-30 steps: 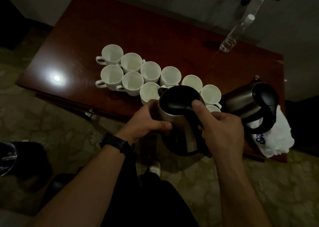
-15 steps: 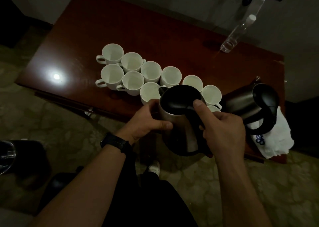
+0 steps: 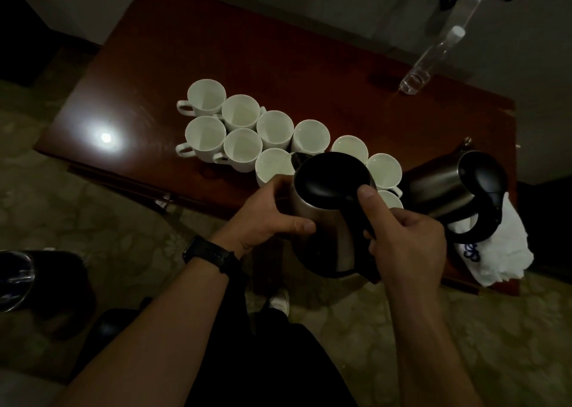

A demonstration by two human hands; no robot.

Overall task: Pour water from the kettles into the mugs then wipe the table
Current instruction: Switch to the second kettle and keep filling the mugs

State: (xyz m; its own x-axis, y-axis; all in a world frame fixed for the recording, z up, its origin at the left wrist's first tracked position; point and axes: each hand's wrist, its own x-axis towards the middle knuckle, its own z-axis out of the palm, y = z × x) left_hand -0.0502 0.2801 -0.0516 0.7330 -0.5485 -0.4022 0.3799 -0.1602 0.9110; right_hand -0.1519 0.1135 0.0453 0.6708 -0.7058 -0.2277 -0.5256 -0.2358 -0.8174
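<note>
Fingers [image 3: 371, 241] of the right hand [image 3: 408, 245] were curled tight round the black handle of the kettle [image 3: 328, 230], with the thumb laid along the top toward the closed lid [image 3: 331, 179]. Left hand [image 3: 263, 218] cupped the steel body from 9 o'clock. Its thumb pressed on the metal; the other fingers wrapped round the far side, mostly hidden.

Kettle was held in the air over the near edge of the table [image 3: 247, 51]. Spout pointed to 11 o'clock, right at the rim of the nearest mug [image 3: 274, 167]. Flow: could not tell, too dark.

White mugs [image 3: 240, 111], ten visible, stood packed in two rough rows, touching, running from 10 o'clock of the kettle round to 2 o'clock. Fill level was unreadable.

Second kettle [image 3: 439, 190] stood on the table at 2 o'clock, lid shut, just beside the last mugs. White cloth [image 3: 501, 252] lay crumpled at 3 o'clock, under that kettle's handle, on the table corner.

Clear bottle [image 3: 433, 57] stood at 1 o'clock by the far edge. Black watch [image 3: 210, 252] was on the left wrist.
</note>
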